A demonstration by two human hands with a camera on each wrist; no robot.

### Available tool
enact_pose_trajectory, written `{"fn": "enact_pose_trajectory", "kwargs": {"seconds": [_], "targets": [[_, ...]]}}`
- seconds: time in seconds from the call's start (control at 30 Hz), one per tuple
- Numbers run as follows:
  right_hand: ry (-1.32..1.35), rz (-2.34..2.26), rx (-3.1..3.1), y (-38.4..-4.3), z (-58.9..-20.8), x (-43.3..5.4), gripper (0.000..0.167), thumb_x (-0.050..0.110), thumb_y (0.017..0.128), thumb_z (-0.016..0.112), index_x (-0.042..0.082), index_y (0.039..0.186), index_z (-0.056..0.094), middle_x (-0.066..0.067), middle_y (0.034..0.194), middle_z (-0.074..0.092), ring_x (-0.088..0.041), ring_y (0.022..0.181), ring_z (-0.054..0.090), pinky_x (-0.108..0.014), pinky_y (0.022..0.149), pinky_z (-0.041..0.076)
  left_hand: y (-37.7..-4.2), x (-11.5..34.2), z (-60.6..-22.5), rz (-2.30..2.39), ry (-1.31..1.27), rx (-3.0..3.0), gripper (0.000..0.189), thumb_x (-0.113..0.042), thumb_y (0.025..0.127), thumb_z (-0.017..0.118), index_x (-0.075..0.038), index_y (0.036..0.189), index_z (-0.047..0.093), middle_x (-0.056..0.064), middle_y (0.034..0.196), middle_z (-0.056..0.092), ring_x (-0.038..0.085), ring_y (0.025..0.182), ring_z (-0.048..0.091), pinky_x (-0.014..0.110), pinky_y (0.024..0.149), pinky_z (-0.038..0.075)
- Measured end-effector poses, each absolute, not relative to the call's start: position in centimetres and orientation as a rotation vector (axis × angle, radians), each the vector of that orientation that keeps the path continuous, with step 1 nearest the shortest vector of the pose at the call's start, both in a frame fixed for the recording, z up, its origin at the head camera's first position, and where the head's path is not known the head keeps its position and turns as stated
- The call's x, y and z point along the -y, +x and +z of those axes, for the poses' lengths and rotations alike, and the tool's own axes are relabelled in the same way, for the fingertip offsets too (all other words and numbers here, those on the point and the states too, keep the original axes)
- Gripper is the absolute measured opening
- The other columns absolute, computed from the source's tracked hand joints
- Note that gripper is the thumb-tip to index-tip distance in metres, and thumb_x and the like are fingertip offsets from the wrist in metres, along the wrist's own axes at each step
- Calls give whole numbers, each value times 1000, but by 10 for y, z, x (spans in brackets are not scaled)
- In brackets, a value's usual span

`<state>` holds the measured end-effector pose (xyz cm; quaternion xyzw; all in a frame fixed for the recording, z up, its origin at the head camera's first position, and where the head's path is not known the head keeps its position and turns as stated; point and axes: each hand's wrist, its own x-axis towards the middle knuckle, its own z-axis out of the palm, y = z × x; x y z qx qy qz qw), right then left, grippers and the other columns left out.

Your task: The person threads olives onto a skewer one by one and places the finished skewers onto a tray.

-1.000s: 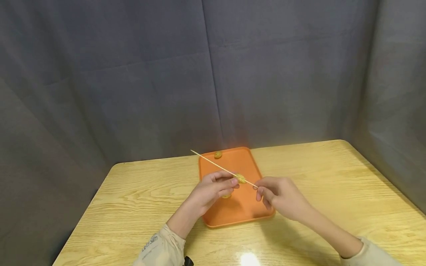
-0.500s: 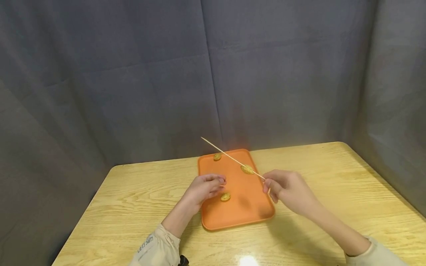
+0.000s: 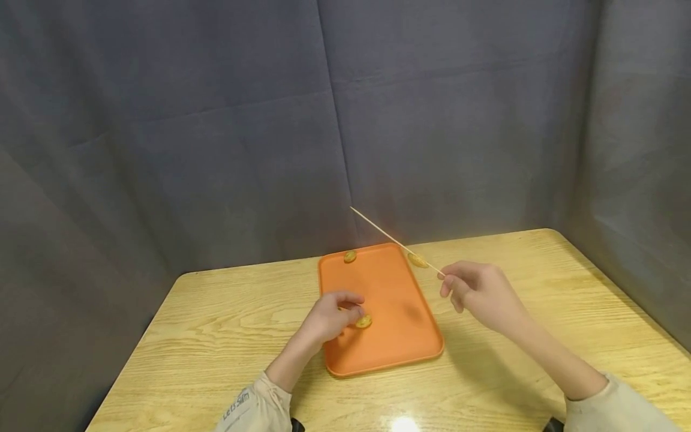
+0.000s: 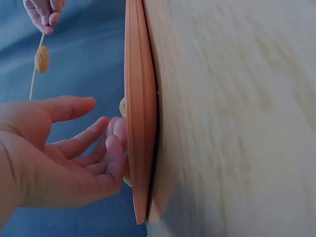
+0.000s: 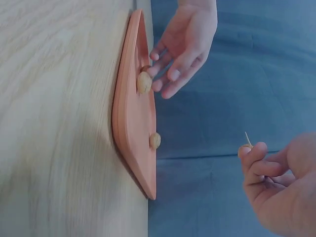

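A thin wooden skewer slants up to the left above the table, its lower end pinched between the thumb and fingers of my right hand. One yellow-brown, wrinkled oval piece is threaded on it near those fingers; its kind is unclear. On the orange tray my left hand reaches down with loosely bent, spread fingers beside a similar oval piece. Partly behind that hand shows another piece. The left wrist view shows a gap between thumb and fingers.
At the tray's back left lies a further oval piece. The tray rests on a light wooden table. A dark grey curtain hangs behind the table and along its sides.
My left hand has let go of the threaded piece and moved left and down to the tray. My right hand has carried the skewer up and to the right.
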<state>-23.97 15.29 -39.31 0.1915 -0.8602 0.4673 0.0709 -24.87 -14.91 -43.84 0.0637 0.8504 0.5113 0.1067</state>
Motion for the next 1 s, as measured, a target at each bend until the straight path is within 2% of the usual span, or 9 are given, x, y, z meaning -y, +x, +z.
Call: {"fn": "enact_pose_trajectory", "kwargs": {"seconds": [0.23, 0.47, 0.57, 0.77, 0.87, 1.0], "targets": [[554, 1430, 2608, -244, -395, -154, 15, 3, 98, 57, 0, 104, 70, -5, 75, 69, -12, 55, 58, -25, 46, 43, -246, 145, -444, 1323, 326, -2674, 26, -10, 90, 73, -2, 115, 70, 12, 108, 70, 24, 98, 67, 33, 78, 58], [536, 1440, 2641, -245, -396, -154, 16, 3, 98, 55, 0, 105, 69, -6, 77, 69, -12, 55, 58, -24, 44, 41, -244, 141, -447, 1196, 365, -2775, 26, -6, 86, 77, -5, 112, 72, 8, 98, 72, 17, 85, 65, 27, 61, 53], [526, 1452, 2654, -244, -397, -154, 16, 4, 99, 55, 0, 106, 69, -6, 77, 69, -12, 55, 58, -24, 44, 40, -244, 140, -448, 1116, 368, -2830, 25, -7, 86, 77, -9, 110, 72, 5, 96, 72, 14, 84, 64, 25, 65, 51], [524, 1451, 2660, -244, -399, -154, 16, 5, 99, 56, 0, 106, 69, -5, 78, 70, -12, 56, 59, -24, 44, 41, -245, 142, -449, 1150, 350, -2822, 22, -10, 89, 72, -11, 111, 72, 7, 101, 71, 19, 90, 64, 28, 58, 52], [530, 1446, 2655, -244, -400, -155, 15, 5, 99, 56, 0, 105, 69, -5, 77, 69, -12, 55, 59, -24, 44, 42, -247, 144, -449, 1242, 344, -2780, 23, -13, 91, 69, -11, 114, 72, 9, 107, 70, 21, 94, 66, 29, 62, 54], [537, 1446, 2650, -244, -400, -155, 15, 5, 99, 56, 1, 104, 69, -5, 77, 69, -12, 55, 59, -24, 45, 42, -250, 148, -447, 1362, 346, -2746, 25, -14, 96, 61, -13, 120, 71, 7, 113, 70, 20, 90, 67, 30, 68, 55]]}}
